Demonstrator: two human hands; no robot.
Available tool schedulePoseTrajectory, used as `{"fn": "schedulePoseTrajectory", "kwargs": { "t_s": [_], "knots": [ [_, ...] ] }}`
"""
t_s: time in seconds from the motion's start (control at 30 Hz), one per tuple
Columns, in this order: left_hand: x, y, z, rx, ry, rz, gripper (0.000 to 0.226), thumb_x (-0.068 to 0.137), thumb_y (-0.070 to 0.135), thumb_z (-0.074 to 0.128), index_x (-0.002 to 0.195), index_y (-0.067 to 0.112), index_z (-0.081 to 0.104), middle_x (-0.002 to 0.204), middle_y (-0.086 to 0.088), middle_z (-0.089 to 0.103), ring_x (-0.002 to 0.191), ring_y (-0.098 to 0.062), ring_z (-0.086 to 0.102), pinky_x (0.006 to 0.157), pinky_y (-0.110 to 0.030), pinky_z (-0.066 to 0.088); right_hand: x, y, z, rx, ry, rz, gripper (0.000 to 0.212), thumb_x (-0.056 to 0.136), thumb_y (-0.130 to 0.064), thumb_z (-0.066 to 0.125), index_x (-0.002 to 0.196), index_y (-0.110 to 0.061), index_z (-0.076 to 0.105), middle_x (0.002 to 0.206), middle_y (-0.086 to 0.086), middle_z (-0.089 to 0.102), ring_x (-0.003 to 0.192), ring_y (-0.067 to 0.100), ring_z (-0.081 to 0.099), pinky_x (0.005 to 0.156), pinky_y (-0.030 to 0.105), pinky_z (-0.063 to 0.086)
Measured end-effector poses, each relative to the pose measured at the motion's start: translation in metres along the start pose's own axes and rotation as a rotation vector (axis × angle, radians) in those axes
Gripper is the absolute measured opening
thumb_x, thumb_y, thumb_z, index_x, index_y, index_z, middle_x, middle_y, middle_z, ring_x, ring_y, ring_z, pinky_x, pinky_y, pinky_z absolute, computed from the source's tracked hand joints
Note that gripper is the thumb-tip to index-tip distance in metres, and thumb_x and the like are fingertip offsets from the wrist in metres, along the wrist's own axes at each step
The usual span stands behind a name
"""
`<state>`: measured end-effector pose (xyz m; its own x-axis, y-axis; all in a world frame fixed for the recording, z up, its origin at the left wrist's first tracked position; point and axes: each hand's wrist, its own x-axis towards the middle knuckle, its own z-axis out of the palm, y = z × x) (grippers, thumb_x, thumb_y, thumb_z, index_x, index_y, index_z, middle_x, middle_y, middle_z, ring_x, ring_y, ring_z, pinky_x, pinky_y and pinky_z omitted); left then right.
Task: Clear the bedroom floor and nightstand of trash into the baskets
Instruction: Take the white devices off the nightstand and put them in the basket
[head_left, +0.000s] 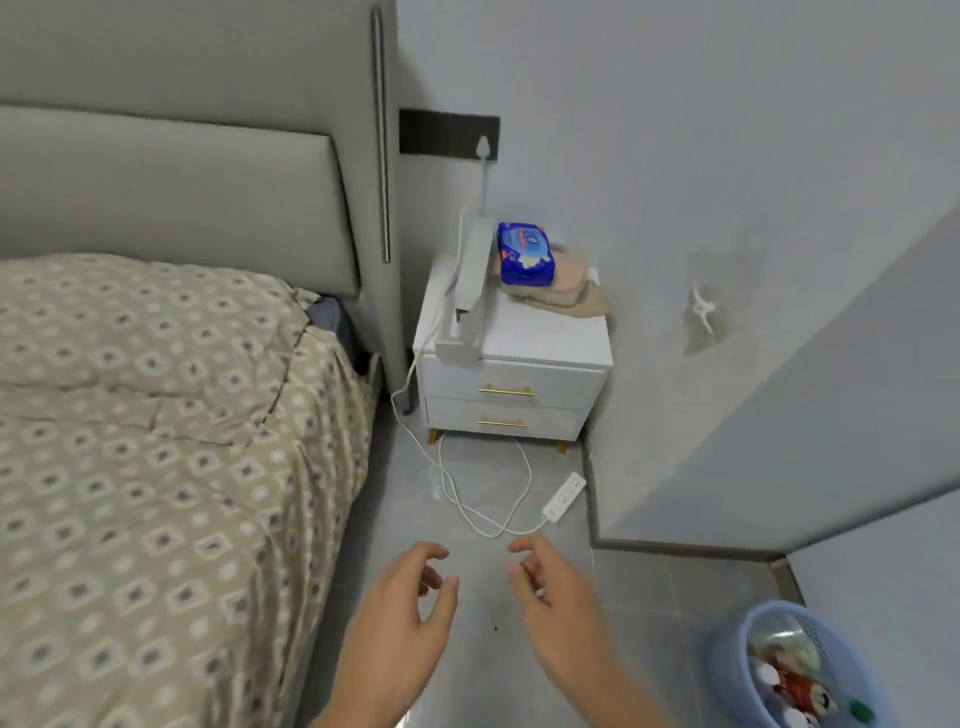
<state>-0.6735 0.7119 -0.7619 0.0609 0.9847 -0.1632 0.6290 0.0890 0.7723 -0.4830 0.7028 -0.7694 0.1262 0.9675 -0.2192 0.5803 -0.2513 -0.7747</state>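
Your left hand (402, 618) and right hand (558, 603) hang above the floor (467, 493), fingers loosely curled, gripping nothing; the blue basket (737, 660) holds trash beside your right hand.

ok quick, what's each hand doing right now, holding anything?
Left hand: open, fingers loosely curled, holding nothing.
Right hand: open, fingers loosely curled, holding nothing.

Count: one blue plastic mesh basket (748, 636) at 4 o'clock, one white two-drawer nightstand (540, 343) at 12, one white power strip (564, 496), two bare hands.
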Motion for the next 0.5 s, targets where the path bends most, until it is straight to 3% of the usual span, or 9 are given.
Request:
{"fn": "schedulePoseTrajectory", "kwargs": {
  "t_s": [0.13, 0.37, 0.5],
  "knots": [
    [0.061, 0.008, -0.048, -0.041, 0.055, 0.021, 0.011, 0.092, 0.035, 0.067, 0.1, 0.04, 0.061, 0.078, 0.013, 0.067, 0.082, -0.003, 0.064, 0.077, -0.031, 0.052, 0.053, -0.065, -0.004, 0.012, 0.008, -0.046, 0.011, 0.102, -0.032, 0.054, 0.109, -0.038, 0.059, 0.082, -0.011, 0.062, 0.079, 0.005, 0.06, 0.07, 0.017, 0.047],
    [0.191, 0.015, -0.041, -0.02, 0.02, 0.017, 0.011, 0.093, 0.032, 0.065, 0.1, 0.038, 0.06, 0.079, 0.01, 0.067, 0.079, -0.004, 0.064, 0.077, -0.033, 0.054, 0.204, -0.073, -0.023, 0.155, 0.135, 0.018, 0.019, 0.096, -0.029, 0.064, 0.112, -0.035, 0.056, 0.104, -0.013, 0.06, 0.087, 0.007, 0.064, 0.086, 0.038, 0.057],
    [0.284, 0.024, -0.025, 0.058, 0.027, 0.018, 0.025, 0.093, 0.035, 0.065, 0.116, 0.035, 0.056, 0.098, 0.011, 0.067, 0.094, -0.007, 0.064, 0.087, -0.037, 0.054, 0.309, -0.085, -0.03, 0.125, 0.193, 0.026, 0.036, 0.094, -0.037, 0.066, 0.125, -0.033, 0.05, 0.122, -0.006, 0.049, 0.102, 0.013, 0.058, 0.093, 0.04, 0.053]
  ]
}}
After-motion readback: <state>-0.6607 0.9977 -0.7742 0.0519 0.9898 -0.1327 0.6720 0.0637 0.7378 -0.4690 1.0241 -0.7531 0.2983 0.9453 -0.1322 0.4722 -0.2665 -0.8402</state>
